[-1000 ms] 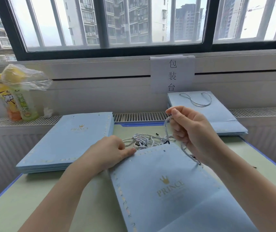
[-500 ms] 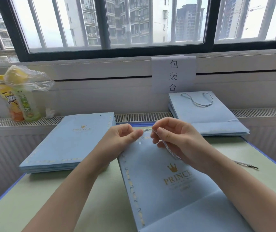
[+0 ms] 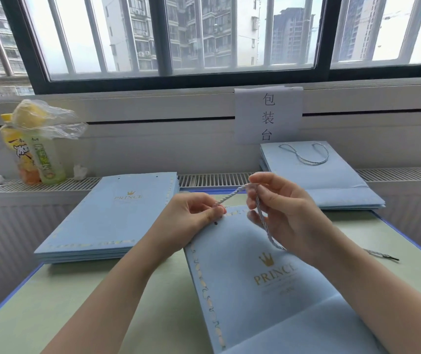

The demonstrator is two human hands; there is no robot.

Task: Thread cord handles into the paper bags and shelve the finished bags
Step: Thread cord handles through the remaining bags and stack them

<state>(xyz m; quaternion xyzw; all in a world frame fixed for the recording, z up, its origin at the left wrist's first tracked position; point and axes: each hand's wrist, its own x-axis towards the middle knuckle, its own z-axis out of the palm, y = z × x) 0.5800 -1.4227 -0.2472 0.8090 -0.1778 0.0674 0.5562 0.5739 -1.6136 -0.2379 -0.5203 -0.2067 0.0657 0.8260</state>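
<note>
A flat light-blue paper bag (image 3: 250,297) with a gold crown and "PRINCE" lies in front of me on the table. My left hand (image 3: 191,221) pinches its top edge beside a small punched hole and grips one end of a blue-white twisted cord (image 3: 260,213). My right hand (image 3: 283,213) pinches the same cord a little higher. From there the cord hangs down across the bag, and its black tipped end (image 3: 385,256) lies on the table to the right.
A stack of flat bags without handles (image 3: 107,221) lies at the left. A stack of bags with a cord handle on top (image 3: 316,175) rests at the back right. Two drink bottles under a plastic bag (image 3: 33,146) stand on the radiator ledge. A paper sign (image 3: 268,116) hangs below the window.
My left hand moved from pressing the bag's corner to gripping the cord end at its top edge. My right hand pulled the cord up from the pile, and the bag shifted slightly.
</note>
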